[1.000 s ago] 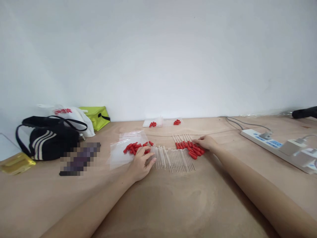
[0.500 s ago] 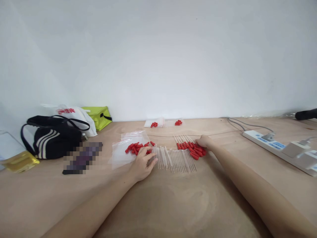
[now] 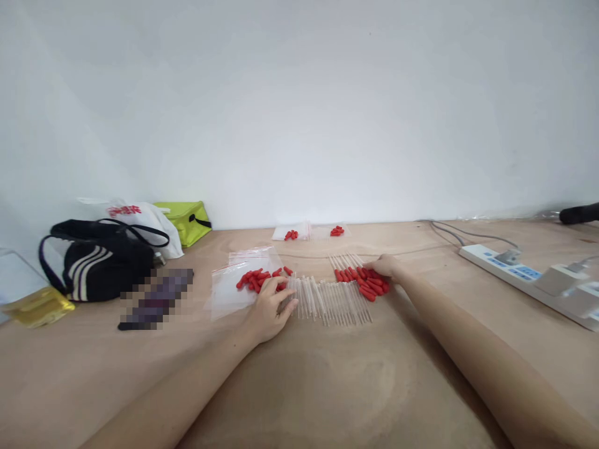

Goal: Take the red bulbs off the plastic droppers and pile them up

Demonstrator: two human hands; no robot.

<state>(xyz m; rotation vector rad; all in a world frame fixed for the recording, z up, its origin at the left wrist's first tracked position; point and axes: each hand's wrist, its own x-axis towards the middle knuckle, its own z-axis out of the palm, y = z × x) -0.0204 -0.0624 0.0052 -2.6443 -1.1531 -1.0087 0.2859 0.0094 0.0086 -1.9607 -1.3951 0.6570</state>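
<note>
A row of clear thin tubes [image 3: 334, 302] lies side by side on the wooden table in front of me. My left hand [image 3: 271, 310] rests at the row's left end, thumb and fingers apart, next to a pile of red rubber bulbs [image 3: 255, 279]. Behind the row, several thin tubes with red bulbs on their near ends [image 3: 349, 274] lie together. Loose red bulbs [image 3: 372, 290] sit at their right. My right hand [image 3: 386, 267] reaches in over these from the right, fingers pressed together at the bulbs. Its fingertips are partly hidden, so what they pinch is unclear.
Clear zip bags [image 3: 231, 290] lie under the left pile. Two small bags with red bulbs [image 3: 304, 232] lie by the wall. At left are a black bag [image 3: 107, 265], a green box bag [image 3: 187, 221] and a blurred dark item [image 3: 156, 299]. A power strip [image 3: 524, 277] lies right.
My right hand has moved slightly left, its fingers now reaching further over the red bulbs. My left hand has stayed in place.
</note>
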